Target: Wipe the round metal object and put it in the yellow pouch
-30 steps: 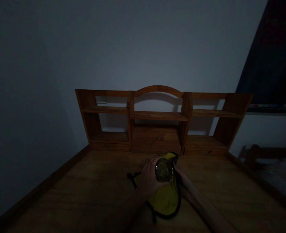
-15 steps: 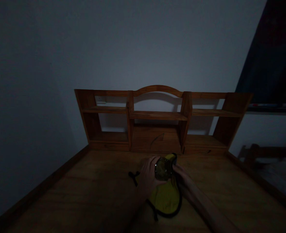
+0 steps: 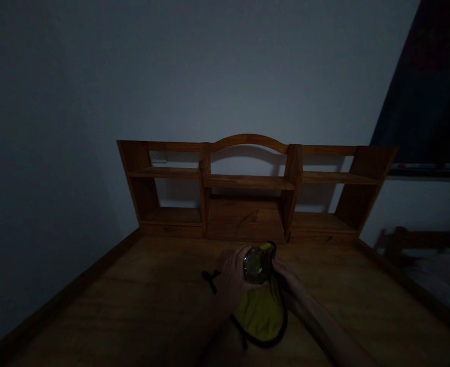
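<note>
Grey-blue in the dim light, a plain wall [image 3: 64, 127] fills the far left and runs behind everything. A white rectangular socket plate [image 3: 158, 157] shows through the upper left opening of a long, reddish-brown wooden shelf unit [image 3: 249, 182], which has an arched rail at its centre and stands along the far edge of a yellowish-brown wooden desk [image 3: 133, 300]. Near the middle, a thin black cord [image 3: 210, 279] lies on the desk to the left of the person's left hand [image 3: 234, 275]. That hand's fingers and thumb curve around a clear, round glass vessel [image 3: 256, 266], gripping it above a yellow cloth piece [image 3: 263, 316] with black edging. Just right of the glass, the right hand [image 3: 289, 283] is at the cloth's edge; whether its fingers pinch the fabric cannot be told. Farther right, beyond the desk, are a dark brown wooden frame [image 3: 414, 239] and pale, rumpled fabric [image 3: 442, 278], with a large, dark blue panel [image 3: 427, 102] above them.
</note>
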